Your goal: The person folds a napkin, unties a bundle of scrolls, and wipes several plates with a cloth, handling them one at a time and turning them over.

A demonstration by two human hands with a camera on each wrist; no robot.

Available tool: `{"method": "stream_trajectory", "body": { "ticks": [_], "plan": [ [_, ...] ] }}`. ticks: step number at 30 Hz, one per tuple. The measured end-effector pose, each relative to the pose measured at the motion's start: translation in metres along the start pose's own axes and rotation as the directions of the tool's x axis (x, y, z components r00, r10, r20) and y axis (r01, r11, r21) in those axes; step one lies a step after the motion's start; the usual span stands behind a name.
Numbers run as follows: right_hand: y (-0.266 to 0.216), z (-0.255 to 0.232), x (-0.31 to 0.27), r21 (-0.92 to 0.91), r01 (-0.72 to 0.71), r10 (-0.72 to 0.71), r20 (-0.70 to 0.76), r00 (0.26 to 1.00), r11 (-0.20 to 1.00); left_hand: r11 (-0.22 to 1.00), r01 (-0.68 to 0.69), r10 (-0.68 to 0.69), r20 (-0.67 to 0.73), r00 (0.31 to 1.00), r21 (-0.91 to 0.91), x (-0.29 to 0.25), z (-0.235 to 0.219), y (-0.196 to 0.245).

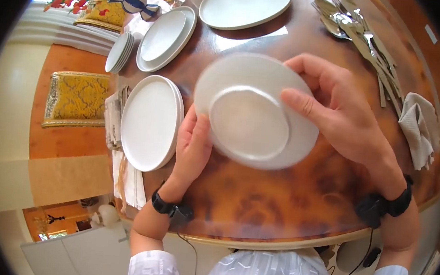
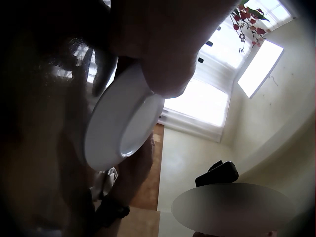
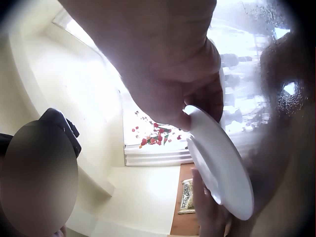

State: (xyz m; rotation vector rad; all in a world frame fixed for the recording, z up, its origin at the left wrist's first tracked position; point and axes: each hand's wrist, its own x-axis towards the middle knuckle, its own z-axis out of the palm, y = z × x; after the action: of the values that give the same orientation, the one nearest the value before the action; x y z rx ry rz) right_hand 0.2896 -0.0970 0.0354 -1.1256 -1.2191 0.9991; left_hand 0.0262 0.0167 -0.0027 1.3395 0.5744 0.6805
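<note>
Both hands hold a white plate (image 1: pixel 249 122) over the wooden table, its underside with the raised foot ring turned toward the head camera. My left hand (image 1: pixel 193 143) grips the plate's left rim, thumb on the underside and the other fingers hidden behind. At the upper right rim, my right hand (image 1: pixel 336 102) pinches the plate with its thumb on the underside and fingers curled behind the edge. In the left wrist view the plate (image 2: pixel 123 118) appears tilted between the hands. The right wrist view shows the plate (image 3: pixel 219 163) nearly edge-on.
Stacked white plates (image 1: pixel 150 123) lie left of the left hand, with more plates (image 1: pixel 186 36) and small dishes (image 1: pixel 118 52) beyond. A large oval platter (image 1: pixel 243 5) sits at the back. Cutlery (image 1: pixel 364 40) and a grey cloth napkin (image 1: pixel 417 127) lie at the right.
</note>
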Motion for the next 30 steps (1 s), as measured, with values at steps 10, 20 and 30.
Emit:
{"method": "stream_trajectory", "body": {
  "ticks": [10,20,30],
  "plan": [
    [-0.015,0.036,-0.017,-0.583,0.584,-0.7,0.036,0.713,0.566,0.971,0.112,-0.087,0.126,0.988,-0.209,0.008,-0.005,0.007],
    [0.011,0.043,-0.026,-0.688,0.601,-0.392,0.463,0.795,0.407,0.953,0.21,-0.193,0.098,0.976,-0.218,0.009,-0.014,0.01],
    [0.001,0.011,-0.011,-0.819,0.367,-0.335,0.229,0.914,0.441,0.992,0.067,-0.058,0.084,0.995,-0.11,0.007,-0.013,-0.005]
  ]
}}
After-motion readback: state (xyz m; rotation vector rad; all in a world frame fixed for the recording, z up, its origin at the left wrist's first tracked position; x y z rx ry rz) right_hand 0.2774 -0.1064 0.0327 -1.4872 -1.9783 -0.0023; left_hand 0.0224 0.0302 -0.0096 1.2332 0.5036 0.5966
